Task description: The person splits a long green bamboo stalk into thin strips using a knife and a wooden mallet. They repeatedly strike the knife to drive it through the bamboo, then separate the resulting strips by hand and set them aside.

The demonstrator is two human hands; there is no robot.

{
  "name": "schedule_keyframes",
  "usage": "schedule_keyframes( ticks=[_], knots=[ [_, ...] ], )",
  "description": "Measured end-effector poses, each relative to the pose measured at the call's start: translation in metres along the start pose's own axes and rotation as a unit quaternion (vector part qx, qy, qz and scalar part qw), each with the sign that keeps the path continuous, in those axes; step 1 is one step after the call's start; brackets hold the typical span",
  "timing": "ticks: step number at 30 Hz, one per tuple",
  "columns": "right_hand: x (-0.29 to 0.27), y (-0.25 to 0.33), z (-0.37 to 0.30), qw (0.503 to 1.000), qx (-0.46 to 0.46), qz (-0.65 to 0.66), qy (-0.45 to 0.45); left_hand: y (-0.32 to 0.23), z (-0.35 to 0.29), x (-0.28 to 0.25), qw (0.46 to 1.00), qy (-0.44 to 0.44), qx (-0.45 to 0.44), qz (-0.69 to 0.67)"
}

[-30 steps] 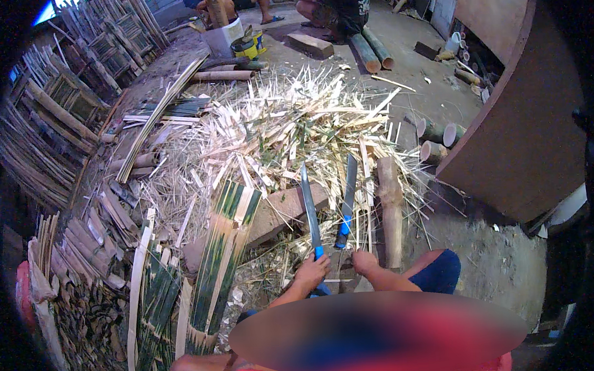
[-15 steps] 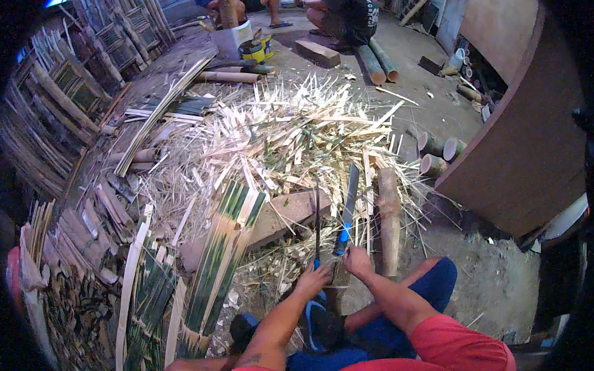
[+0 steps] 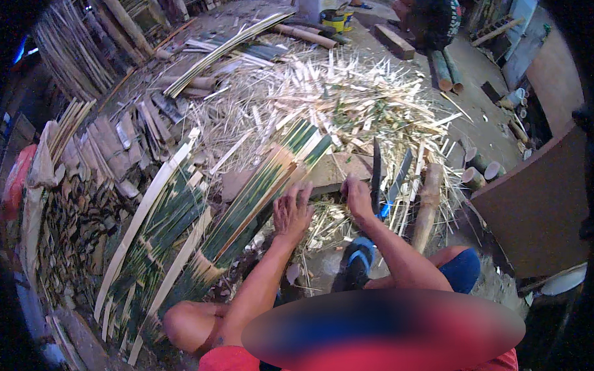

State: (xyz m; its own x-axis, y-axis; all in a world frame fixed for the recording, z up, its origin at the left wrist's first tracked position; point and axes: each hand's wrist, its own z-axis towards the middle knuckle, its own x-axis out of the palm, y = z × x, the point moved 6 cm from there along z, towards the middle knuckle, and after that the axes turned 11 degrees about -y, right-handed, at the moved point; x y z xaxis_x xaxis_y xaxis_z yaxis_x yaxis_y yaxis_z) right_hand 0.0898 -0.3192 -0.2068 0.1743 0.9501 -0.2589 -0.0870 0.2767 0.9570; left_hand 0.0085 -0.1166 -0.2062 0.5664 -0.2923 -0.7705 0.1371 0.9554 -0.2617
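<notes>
My left hand (image 3: 292,210) has its fingers spread and holds nothing. It is beside split green bamboo strips (image 3: 249,210) that rest slantwise on a wooden block (image 3: 336,170). Near the block's right part is my right hand (image 3: 358,199), fingers loosely bent and apart, with nothing visible in them. Just right of that hand, a dark-bladed knife (image 3: 376,169) points away from me. Close by lies a second knife (image 3: 399,177) with a blue handle. The dark knife's handle is partly hidden by my right hand and forearm.
Pale bamboo shavings (image 3: 366,95) are heaped beyond the block. A round wooden piece (image 3: 429,197) lies right of the knives. More bamboo strips (image 3: 157,223) lie at left. A brown curved panel (image 3: 540,203) stands at right. Another person (image 3: 435,17) crouches far back.
The view has swung left. My left hand has come off the dark knife's handle and moved left to the bamboo strips. My right hand has left the blue-handled knife.
</notes>
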Motion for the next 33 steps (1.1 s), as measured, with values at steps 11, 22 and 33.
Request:
schedule_keyframes(
  ticks=[11, 22, 33],
  knots=[
    [0.044, -0.022, 0.01, 0.978, 0.178, 0.085, 0.069, 0.123, 0.048, 0.024, 0.956, 0.214, -0.193, 0.056],
    [0.024, 0.053, 0.013, 0.978, -0.017, 0.138, 0.154, 0.096, 0.05, 0.006, 0.899, 0.371, -0.129, -0.191],
    [0.076, 0.069, 0.068, 0.917, -0.17, -0.053, 0.356, 0.031, 0.014, 0.011, 0.971, 0.225, -0.074, 0.035]
  ],
)
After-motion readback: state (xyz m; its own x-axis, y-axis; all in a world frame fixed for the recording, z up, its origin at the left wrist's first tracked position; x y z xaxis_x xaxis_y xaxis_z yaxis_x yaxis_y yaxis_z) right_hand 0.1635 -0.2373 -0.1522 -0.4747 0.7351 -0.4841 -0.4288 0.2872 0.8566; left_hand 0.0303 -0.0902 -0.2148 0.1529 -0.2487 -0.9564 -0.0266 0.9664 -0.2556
